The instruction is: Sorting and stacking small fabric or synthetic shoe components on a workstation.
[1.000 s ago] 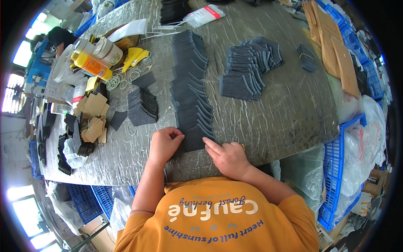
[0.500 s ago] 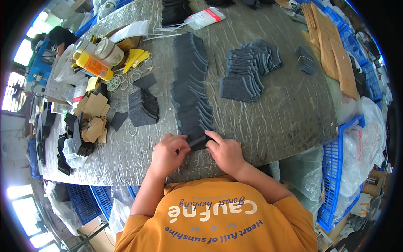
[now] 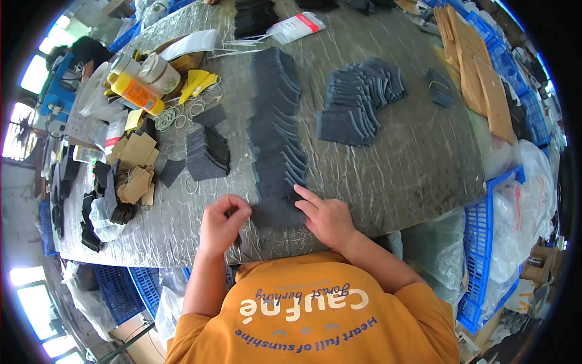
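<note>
A long row of overlapping dark grey fabric pieces [image 3: 274, 115] runs down the middle of the table towards me. The nearest piece [image 3: 277, 212] lies flat at the row's near end. Just left of that piece is my left hand [image 3: 224, 224], its fingers curled into a pinch; whatever may be between the fingertips is hidden. My right hand [image 3: 330, 221] rests at the piece's right edge, index finger and thumb stretched apart. Beyond it, to the right, sits a fanned pile of similar pieces [image 3: 357, 100].
A smaller dark stack [image 3: 207, 153] and tan card pieces [image 3: 136, 158] lie left. Behind them stand a yellow bottle [image 3: 134, 94] and a white jar [image 3: 159, 74], with rubber bands [image 3: 170, 118] alongside. Blue crates [image 3: 479, 261] flank the table's right edge.
My left hand has drawn left and slightly nearer, off the row's near end. The nearest piece, folded or lifted before, now lies flat. My right hand has barely moved.
</note>
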{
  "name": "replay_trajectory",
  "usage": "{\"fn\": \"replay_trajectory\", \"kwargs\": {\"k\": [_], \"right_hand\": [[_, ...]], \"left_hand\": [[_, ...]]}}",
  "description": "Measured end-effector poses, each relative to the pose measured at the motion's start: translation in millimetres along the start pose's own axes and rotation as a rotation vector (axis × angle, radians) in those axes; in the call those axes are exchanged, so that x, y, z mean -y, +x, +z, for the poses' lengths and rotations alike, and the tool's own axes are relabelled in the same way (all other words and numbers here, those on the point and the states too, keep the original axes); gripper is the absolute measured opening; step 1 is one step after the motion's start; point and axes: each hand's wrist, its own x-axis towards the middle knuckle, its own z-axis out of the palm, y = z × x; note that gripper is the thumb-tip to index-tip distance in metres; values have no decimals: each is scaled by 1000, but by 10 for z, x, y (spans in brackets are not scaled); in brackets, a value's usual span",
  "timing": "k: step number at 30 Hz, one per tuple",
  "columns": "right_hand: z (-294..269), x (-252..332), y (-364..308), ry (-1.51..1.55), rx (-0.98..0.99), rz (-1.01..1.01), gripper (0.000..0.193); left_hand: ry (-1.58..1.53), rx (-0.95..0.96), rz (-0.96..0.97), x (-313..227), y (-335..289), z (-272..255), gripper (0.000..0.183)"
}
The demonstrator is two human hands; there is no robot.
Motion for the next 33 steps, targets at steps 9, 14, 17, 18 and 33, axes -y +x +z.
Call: {"fn": "replay_trajectory", "kwargs": {"k": [9,14,17,18,33], "right_hand": [[-29,-26,-256,-24,-200,-2,9],[-26,-25,-247,-47,-179,-12,10],[-27,-33,-242,-44,-165,-16,10],[-27,-33,-242,-45,-164,-15,9],[31,-64,-250,-102,-121,-83,8]], "left_hand": [[209,-133,-137,277,302,103,4],[260,-103,-146,224,340,133,4],[281,-102,-150,211,343,146,4],[293,-104,-154,209,342,151,5],[339,-117,-151,233,370,182,7]]}}
